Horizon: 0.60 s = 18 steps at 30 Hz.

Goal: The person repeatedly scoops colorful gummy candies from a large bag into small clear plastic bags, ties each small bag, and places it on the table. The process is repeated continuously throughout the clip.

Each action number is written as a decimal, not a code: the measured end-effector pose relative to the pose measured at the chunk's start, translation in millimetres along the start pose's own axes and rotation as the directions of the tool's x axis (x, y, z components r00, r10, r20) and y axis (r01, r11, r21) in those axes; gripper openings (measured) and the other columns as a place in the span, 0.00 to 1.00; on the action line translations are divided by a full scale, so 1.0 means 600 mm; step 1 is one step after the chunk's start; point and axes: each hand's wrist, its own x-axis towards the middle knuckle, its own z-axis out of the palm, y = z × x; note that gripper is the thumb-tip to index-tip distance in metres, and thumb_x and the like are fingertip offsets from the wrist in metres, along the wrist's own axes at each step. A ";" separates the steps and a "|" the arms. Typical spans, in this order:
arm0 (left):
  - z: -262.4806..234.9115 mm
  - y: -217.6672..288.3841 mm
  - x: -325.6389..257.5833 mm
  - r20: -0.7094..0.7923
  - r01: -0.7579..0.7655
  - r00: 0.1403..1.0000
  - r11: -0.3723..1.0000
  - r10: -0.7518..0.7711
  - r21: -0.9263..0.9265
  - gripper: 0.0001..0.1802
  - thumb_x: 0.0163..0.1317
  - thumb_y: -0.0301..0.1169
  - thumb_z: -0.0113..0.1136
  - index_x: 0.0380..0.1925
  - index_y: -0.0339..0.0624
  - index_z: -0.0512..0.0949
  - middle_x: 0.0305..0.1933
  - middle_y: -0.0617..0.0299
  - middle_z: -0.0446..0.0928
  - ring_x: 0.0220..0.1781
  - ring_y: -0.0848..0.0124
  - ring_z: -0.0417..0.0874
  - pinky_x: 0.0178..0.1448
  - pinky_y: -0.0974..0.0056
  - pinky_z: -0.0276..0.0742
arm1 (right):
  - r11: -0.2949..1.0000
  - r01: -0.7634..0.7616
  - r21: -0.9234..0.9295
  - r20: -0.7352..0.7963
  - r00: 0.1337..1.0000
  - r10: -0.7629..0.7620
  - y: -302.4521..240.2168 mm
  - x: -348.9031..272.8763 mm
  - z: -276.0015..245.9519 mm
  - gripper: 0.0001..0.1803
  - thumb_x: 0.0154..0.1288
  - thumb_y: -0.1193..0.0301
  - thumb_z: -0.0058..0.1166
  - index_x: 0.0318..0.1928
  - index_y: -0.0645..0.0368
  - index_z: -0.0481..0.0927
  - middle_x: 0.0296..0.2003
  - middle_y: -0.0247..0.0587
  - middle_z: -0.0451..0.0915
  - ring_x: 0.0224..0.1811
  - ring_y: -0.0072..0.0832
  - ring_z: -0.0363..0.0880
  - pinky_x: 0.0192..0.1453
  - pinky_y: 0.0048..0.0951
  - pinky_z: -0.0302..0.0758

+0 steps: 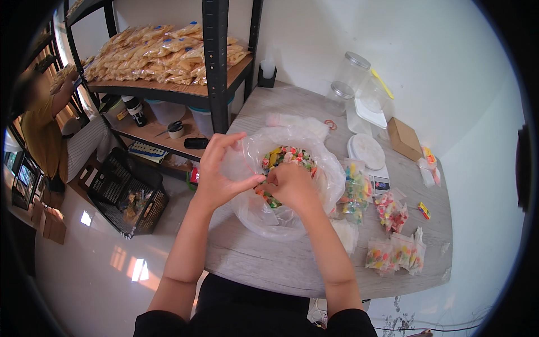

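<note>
My left hand is curved around a small clear zip bag with a thin red line near its mouth, gripping it between thumb and fingers. Close to its thumb, my right hand bends down with its fingers drawn together; what they hold is hidden. Under both hands a large clear plastic bag stands with its mouth spread wide. Inside it lie many small wrapped candies in red, green, yellow and white.
Filled candy packets lie at the right of the grey table, near a white kitchen scale. Clear jars and a brown box stand behind. At left are a loaded shelf, a black crate and another person.
</note>
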 end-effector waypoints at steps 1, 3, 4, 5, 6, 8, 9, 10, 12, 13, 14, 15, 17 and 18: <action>0.001 -0.001 0.000 0.011 0.005 1.000 1.000 -0.006 0.015 0.36 0.35 0.40 0.77 0.47 0.39 0.74 0.39 0.60 0.74 0.37 0.67 0.73 0.40 0.67 0.69 | 0.999 -0.001 0.035 0.016 1.000 0.001 -0.001 0.001 0.006 0.12 0.47 0.62 0.63 0.25 0.58 0.83 0.23 0.45 0.80 0.28 0.38 0.80 0.36 0.37 0.75; 0.000 -0.002 0.000 0.023 -0.010 1.000 1.000 0.010 0.008 0.34 0.36 0.39 0.75 0.46 0.38 0.75 0.40 0.59 0.74 0.38 0.67 0.74 0.42 0.66 0.69 | 0.995 -0.031 0.093 0.080 0.997 0.023 -0.001 0.000 0.014 0.13 0.47 0.61 0.63 0.23 0.58 0.83 0.20 0.45 0.80 0.27 0.39 0.80 0.36 0.37 0.75; 0.000 -0.004 0.000 0.029 -0.017 0.999 1.000 0.016 0.003 0.33 0.37 0.39 0.75 0.46 0.38 0.75 0.40 0.58 0.75 0.39 0.67 0.74 0.42 0.66 0.70 | 0.997 -0.046 0.057 0.068 0.997 0.042 0.000 0.001 0.017 0.12 0.47 0.61 0.63 0.23 0.58 0.83 0.21 0.45 0.80 0.27 0.39 0.80 0.36 0.37 0.75; 0.000 -0.005 -0.001 0.035 -0.016 0.999 1.000 0.016 -0.009 0.32 0.38 0.39 0.74 0.45 0.37 0.75 0.40 0.58 0.75 0.39 0.66 0.74 0.43 0.65 0.70 | 0.999 -0.025 0.040 0.034 0.999 0.024 0.000 0.004 0.020 0.12 0.48 0.62 0.63 0.23 0.58 0.82 0.21 0.45 0.80 0.27 0.39 0.80 0.36 0.37 0.75; 0.000 -0.007 -0.001 0.039 -0.018 0.999 1.000 0.019 -0.024 0.31 0.40 0.38 0.74 0.45 0.37 0.75 0.40 0.57 0.75 0.39 0.66 0.75 0.43 0.65 0.71 | 1.000 -0.005 0.021 -0.001 1.000 0.005 0.002 0.006 0.022 0.12 0.48 0.62 0.63 0.24 0.58 0.82 0.22 0.45 0.80 0.27 0.39 0.80 0.36 0.37 0.75; 0.001 -0.008 -0.003 0.047 -0.006 0.999 0.998 0.009 -0.055 0.29 0.42 0.38 0.72 0.44 0.36 0.75 0.40 0.56 0.75 0.39 0.65 0.76 0.43 0.65 0.71 | 0.995 0.024 0.100 -0.045 0.999 -0.019 0.012 0.002 0.019 0.10 0.50 0.64 0.62 0.25 0.59 0.82 0.23 0.44 0.80 0.28 0.38 0.80 0.36 0.36 0.75; 0.001 -0.008 -0.004 0.051 0.008 0.999 0.998 -0.004 -0.069 0.28 0.43 0.38 0.71 0.44 0.36 0.74 0.40 0.56 0.75 0.39 0.65 0.76 0.44 0.64 0.71 | 0.992 -0.006 0.124 -0.033 0.999 0.011 0.016 0.000 0.015 0.09 0.50 0.66 0.61 0.26 0.59 0.82 0.23 0.43 0.81 0.28 0.38 0.80 0.36 0.36 0.75; 0.002 -0.007 -0.006 0.057 0.022 0.998 0.996 -0.017 -0.084 0.28 0.45 0.38 0.71 0.44 0.35 0.74 0.40 0.55 0.75 0.39 0.64 0.76 0.44 0.64 0.72 | 0.989 0.012 0.149 -0.035 0.999 -0.006 0.021 -0.002 0.010 0.08 0.51 0.67 0.61 0.27 0.59 0.82 0.24 0.43 0.81 0.28 0.37 0.80 0.36 0.35 0.75; 0.006 -0.004 -0.009 0.066 0.045 0.997 0.994 -0.038 -0.102 0.30 0.49 0.47 0.66 0.44 0.35 0.73 0.39 0.56 0.74 0.38 0.66 0.76 0.44 0.65 0.71 | 0.985 -0.044 0.166 0.031 0.999 0.040 0.030 -0.003 -0.009 0.07 0.52 0.69 0.60 0.29 0.59 0.82 0.25 0.43 0.81 0.30 0.35 0.80 0.36 0.33 0.74; 0.007 -0.002 -0.010 0.078 0.059 0.996 0.992 -0.051 -0.111 0.32 0.51 0.52 0.63 0.45 0.35 0.73 0.38 0.56 0.74 0.38 0.67 0.76 0.45 0.65 0.70 | 0.983 -0.034 0.178 0.003 0.999 0.034 0.031 -0.007 -0.020 0.07 0.52 0.69 0.60 0.30 0.60 0.81 0.25 0.42 0.81 0.29 0.34 0.80 0.36 0.32 0.74; 0.009 0.001 -0.012 0.100 0.054 0.994 0.991 -0.042 -0.124 0.30 0.50 0.47 0.66 0.45 0.35 0.72 0.38 0.56 0.74 0.38 0.66 0.76 0.45 0.65 0.71 | 0.982 -0.024 0.189 -0.025 0.999 0.029 0.032 -0.011 -0.031 0.07 0.53 0.70 0.60 0.30 0.61 0.80 0.25 0.42 0.80 0.29 0.33 0.79 0.35 0.30 0.73; 0.010 0.004 -0.013 0.130 0.053 0.991 0.989 -0.035 -0.137 0.28 0.48 0.42 0.68 0.45 0.35 0.72 0.38 0.55 0.74 0.38 0.65 0.76 0.46 0.64 0.71 | 0.980 -0.013 0.199 -0.053 0.998 0.024 0.033 -0.016 -0.044 0.07 0.53 0.70 0.60 0.30 0.62 0.80 0.25 0.42 0.80 0.29 0.32 0.79 0.35 0.29 0.73; 0.014 0.011 -0.016 0.179 0.049 0.984 0.987 -0.021 -0.156 0.28 0.46 0.38 0.70 0.45 0.36 0.71 0.38 0.55 0.74 0.39 0.65 0.76 0.46 0.64 0.71 | 0.949 0.107 0.295 -0.170 0.984 -0.058 0.035 -0.026 -0.072 0.07 0.54 0.72 0.59 0.30 0.64 0.79 0.24 0.41 0.79 0.28 0.29 0.78 0.34 0.28 0.72; 0.017 0.015 -0.019 0.198 0.047 0.980 0.986 -0.015 -0.161 0.28 0.46 0.38 0.70 0.45 0.36 0.71 0.38 0.55 0.74 0.39 0.65 0.76 0.46 0.64 0.71 | 0.931 0.152 0.333 -0.222 0.972 -0.079 0.035 -0.031 -0.085 0.08 0.54 0.72 0.59 0.30 0.64 0.78 0.24 0.40 0.79 0.28 0.27 0.77 0.34 0.27 0.72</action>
